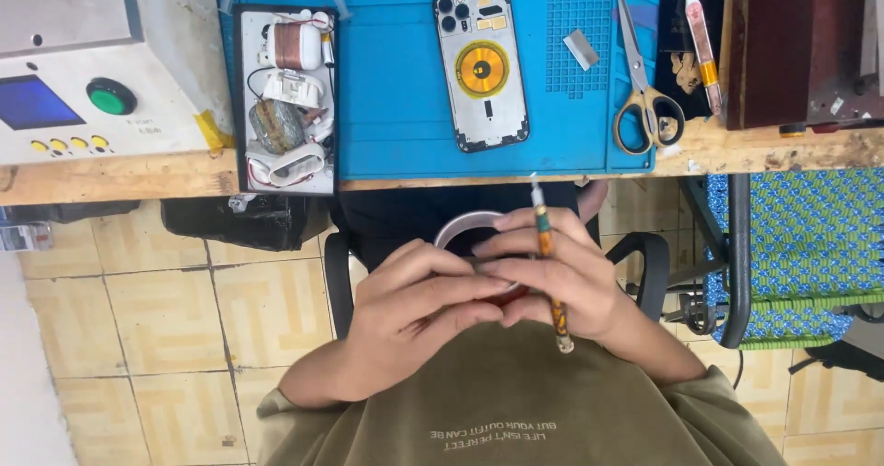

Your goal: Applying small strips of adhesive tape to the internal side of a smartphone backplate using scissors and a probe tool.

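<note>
Below the blue mat (396,107) and its parts tray (241,98), both hands pinch a tape roll (460,228).

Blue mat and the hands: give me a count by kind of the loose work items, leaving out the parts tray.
Phone back housing: 1
Scissors: 1
Small grey blade piece: 1
Tape roll, in both hands, left hand and right hand: 1
Knife-like tools: 2, one in the right hand, one at the blue mat edge
Total: 6
</note>
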